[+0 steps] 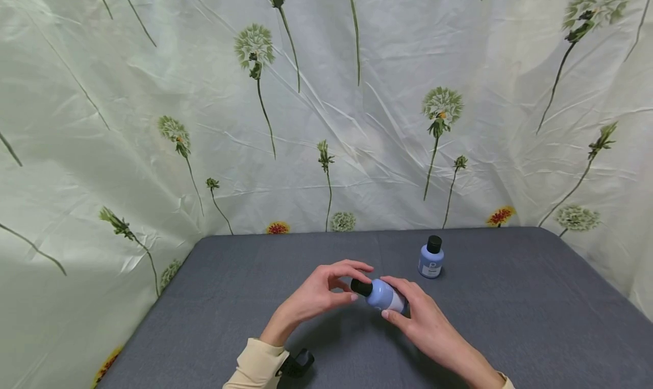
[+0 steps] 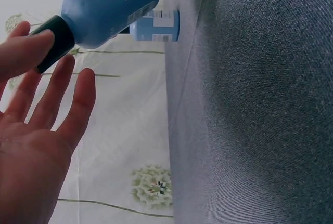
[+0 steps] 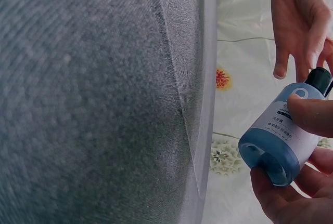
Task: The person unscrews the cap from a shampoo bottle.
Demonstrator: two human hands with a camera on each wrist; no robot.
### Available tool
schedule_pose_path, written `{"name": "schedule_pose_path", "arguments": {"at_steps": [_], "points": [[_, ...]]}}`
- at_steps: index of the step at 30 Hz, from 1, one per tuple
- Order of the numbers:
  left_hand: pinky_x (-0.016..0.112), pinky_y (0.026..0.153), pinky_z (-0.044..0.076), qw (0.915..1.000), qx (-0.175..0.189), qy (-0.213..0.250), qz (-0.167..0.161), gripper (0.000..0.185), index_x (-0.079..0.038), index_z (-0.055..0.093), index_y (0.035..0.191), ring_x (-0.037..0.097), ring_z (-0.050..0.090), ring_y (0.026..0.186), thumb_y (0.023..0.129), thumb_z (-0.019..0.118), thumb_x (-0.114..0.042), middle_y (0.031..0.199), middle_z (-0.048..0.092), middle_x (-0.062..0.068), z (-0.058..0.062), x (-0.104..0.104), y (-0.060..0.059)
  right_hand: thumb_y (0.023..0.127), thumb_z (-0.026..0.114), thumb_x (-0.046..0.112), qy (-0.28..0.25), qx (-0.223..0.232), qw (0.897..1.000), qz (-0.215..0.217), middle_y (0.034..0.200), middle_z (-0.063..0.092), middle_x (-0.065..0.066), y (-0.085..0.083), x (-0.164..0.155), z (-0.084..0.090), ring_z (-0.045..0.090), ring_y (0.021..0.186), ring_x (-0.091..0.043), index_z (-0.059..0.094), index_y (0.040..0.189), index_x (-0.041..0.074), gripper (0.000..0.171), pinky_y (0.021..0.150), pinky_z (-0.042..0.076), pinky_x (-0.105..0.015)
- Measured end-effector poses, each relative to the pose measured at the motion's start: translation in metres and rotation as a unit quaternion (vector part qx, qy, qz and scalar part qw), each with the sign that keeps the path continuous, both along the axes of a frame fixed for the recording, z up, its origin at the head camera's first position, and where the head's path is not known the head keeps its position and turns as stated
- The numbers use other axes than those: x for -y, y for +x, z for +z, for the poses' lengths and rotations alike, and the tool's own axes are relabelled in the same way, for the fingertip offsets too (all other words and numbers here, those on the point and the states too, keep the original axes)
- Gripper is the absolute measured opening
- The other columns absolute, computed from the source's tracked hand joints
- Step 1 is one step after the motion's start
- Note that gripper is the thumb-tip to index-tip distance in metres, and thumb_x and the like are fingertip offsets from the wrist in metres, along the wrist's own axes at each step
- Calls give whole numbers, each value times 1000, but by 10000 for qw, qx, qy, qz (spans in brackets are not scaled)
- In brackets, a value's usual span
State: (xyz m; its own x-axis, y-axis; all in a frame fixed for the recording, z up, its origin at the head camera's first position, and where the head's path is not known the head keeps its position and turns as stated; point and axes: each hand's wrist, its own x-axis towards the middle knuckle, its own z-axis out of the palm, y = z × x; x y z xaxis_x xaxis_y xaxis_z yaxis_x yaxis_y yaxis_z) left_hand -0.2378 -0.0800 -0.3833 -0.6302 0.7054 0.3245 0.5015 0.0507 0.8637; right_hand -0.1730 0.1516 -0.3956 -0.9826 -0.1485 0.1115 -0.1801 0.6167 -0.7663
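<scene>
A small blue bottle (image 1: 384, 296) with a black cap (image 1: 361, 287) is held tilted above the table, its cap toward the left. My right hand (image 1: 425, 324) grips its body, thumb over the white label and fingers round the far side. With thumb and fingertips my left hand (image 1: 326, 290) pinches the black cap; in the left wrist view the other fingers of that hand (image 2: 44, 125) are spread below the cap. The label with dark print and the clear bottom of the bottle (image 3: 283, 130) face the right wrist camera.
A second blue bottle (image 1: 431, 258) with a black cap stands upright farther back, right of the hands. Dark grey cloth covers the table (image 1: 229, 298). Behind it hangs a pale curtain (image 1: 388, 168) printed with dandelions. A black strap piece (image 1: 298, 363) sits at the left wrist.
</scene>
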Motion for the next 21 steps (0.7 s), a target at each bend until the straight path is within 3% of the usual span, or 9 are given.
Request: {"name": "schedule_pose_path", "arguments": {"at_steps": [4, 9, 16, 21], "points": [[38, 87, 52, 9998, 169, 44, 9, 35, -2, 70, 117, 23, 55, 121, 87, 61, 15, 130, 60, 6, 2, -1, 2, 85, 78, 15, -57, 20, 10000, 16, 125, 57, -3, 0, 0, 0, 54, 106, -20, 57, 133, 25, 53, 89, 46, -52], [38, 83, 54, 9997, 167, -1, 177, 32, 1, 69, 116, 18, 61, 108, 87, 64, 13, 121, 64, 11, 5, -1, 4, 85, 79, 15, -86, -10, 10000, 25, 125, 57, -2, 1, -1, 0, 53, 107, -20, 57, 133, 25, 53, 90, 45, -52], [34, 79, 54, 9986, 159, -229, 451, 29, -12, 72, 116, 15, 63, 101, 88, 73, -4, 112, 67, -4, 1, -1, 0, 85, 78, 13, -74, -72, 9999, 25, 125, 57, -2, 2, 0, -1, 53, 107, -20, 57, 133, 24, 54, 90, 45, -53], [33, 76, 54, 9964, 179, -358, 754, 24, -21, 72, 110, 17, 64, 93, 87, 78, -19, 104, 68, -5, 0, 0, 0, 85, 78, 12, -32, -150, 9999, 34, 125, 56, -1, 2, 2, 0, 53, 108, -19, 57, 133, 23, 54, 92, 45, -53]]}}
